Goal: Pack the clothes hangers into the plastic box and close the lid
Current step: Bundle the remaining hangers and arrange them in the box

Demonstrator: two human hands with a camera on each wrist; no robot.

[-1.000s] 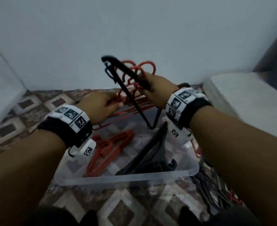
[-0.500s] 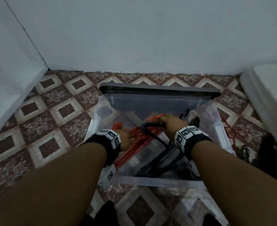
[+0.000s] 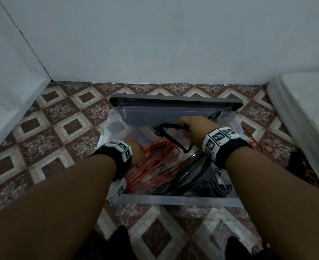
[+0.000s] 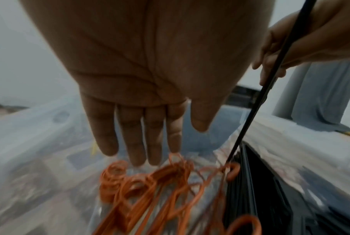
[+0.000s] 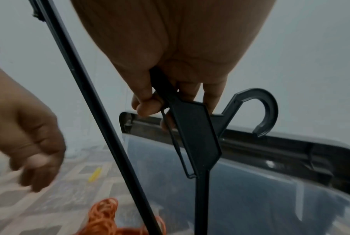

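Observation:
A clear plastic box point(image 3: 173, 200) stands on the tiled floor, its grey lid point(image 3: 173, 102) tipped up at the far side. Orange hangers point(image 3: 160, 156) lie in its left half, black hangers point(image 3: 198, 177) in its right half. My left hand point(image 3: 137, 152) hovers just above the orange hangers point(image 4: 149, 190), fingers straight and holding nothing point(image 4: 172, 139). My right hand point(image 3: 194, 126) grips one black hanger point(image 3: 170, 134) over the box. In the right wrist view the thumb and fingers of my right hand point(image 5: 165, 98) pinch that black hanger point(image 5: 196, 135) near its neck, below the hook.
A white padded block point(image 3: 305, 109) runs along the right side. Loose black and red hangers point(image 3: 301, 166) lie on the floor between it and the box. White walls close off the far side and the left. Patterned tiles point(image 3: 61, 128) stretch left of the box.
Both hands came down from in front of the wall into the box. The left hand let go of the orange hangers, which now lie in the box. The right still holds the black hanger.

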